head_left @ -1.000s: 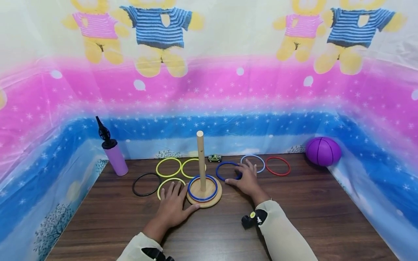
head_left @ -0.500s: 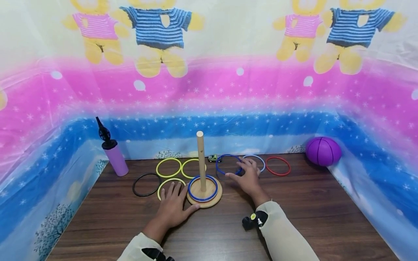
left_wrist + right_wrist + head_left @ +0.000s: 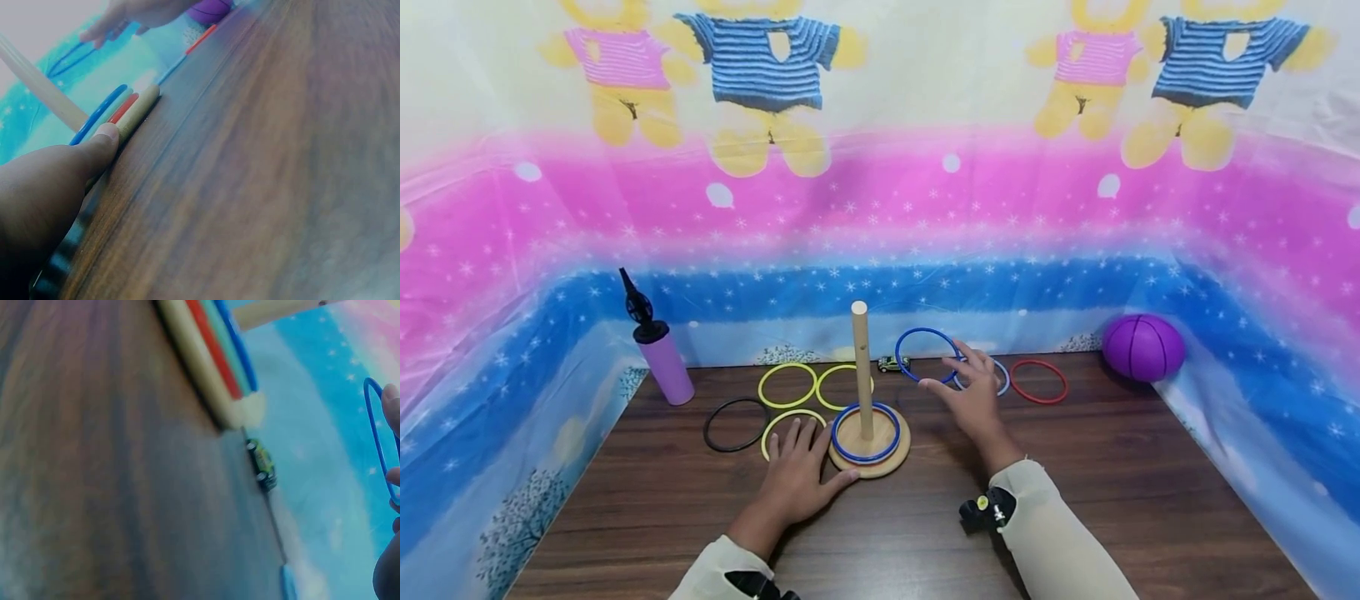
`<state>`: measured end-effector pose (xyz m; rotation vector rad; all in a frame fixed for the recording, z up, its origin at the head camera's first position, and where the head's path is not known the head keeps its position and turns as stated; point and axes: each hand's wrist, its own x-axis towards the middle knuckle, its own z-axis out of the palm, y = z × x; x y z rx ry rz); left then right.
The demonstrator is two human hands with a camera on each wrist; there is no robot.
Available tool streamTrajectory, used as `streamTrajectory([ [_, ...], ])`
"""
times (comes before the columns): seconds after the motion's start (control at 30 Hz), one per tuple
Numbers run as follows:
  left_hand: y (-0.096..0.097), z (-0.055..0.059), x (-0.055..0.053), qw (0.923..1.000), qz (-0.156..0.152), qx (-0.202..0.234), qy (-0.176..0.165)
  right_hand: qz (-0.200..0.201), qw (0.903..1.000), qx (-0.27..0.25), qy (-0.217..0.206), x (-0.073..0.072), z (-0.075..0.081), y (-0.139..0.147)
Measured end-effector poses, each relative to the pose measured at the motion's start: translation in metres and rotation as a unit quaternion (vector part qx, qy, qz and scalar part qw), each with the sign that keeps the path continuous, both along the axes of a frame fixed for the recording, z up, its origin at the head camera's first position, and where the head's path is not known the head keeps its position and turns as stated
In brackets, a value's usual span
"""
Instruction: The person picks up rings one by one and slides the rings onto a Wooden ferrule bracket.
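My right hand pinches a dark blue ring between thumb and fingers, tilted up above the table. In the right wrist view that blue ring hangs well off the wood, fingertips at its near side. A wooden peg stands upright on a round wooden base. Around its foot lie stacked rings, a blue ring on top and a red ring lowest. My left hand lies spread beside the base, thumb on its edge, fingertips reaching over a yellow ring.
Two more yellow rings and a black ring lie left of the peg. Right of it are a light blue ring and a red ring. A toy car, purple pump and purple ball stand along the back.
My right hand has lifted the dark blue ring off the table, tipping it up and raising it toward the back. The left hand has stayed at the base.
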<state>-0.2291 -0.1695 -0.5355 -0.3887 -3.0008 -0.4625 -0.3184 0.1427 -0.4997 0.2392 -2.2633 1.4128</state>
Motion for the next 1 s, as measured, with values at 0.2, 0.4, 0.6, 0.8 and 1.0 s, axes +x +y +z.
streamTrajectory([
  [0.2,-0.001,-0.001,0.0,1.0,-0.003,0.001,-0.004,0.008,0.9997,-0.023,0.006,0.009,0.021,-0.004],
  [0.4,-0.002,-0.001,-0.001,1.0,-0.004,-0.001,0.0,0.007,0.9987,-0.041,0.029,0.017,0.041,-0.012],
  [0.6,-0.001,0.0,-0.002,1.0,-0.004,-0.001,-0.002,0.013,0.9959,-0.073,0.052,0.027,0.058,-0.018],
  [0.8,-0.001,0.0,-0.002,1.0,-0.002,-0.006,-0.001,0.021,0.9927,-0.082,0.085,0.038,0.076,-0.024],
  [1.0,0.0,0.0,-0.002,1.0,-0.003,-0.004,-0.003,0.028,0.9855,-0.074,0.15,0.044,0.087,-0.031],
])
